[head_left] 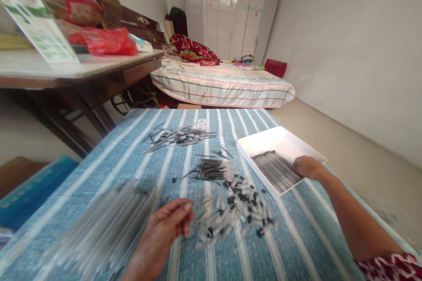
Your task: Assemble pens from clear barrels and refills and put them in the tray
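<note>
My right hand reaches over the right side of a white open box, its fingers bent down at the end of a row of dark, slim pens. What those fingers hold, if anything, is hidden. My left hand hovers above the cloth, thumb and fingers curled together; nothing I can name shows in them. To its right lies a loose heap of clear pen caps with black ends. On its left is a blurred stack of clear pen barrels. Beyond are dark pen refills.
A second scattered pile of thin dark sticks and clear pieces lies farther back on the blue striped cloth. A side table with bags stands at left. Behind are a bed and white wardrobe.
</note>
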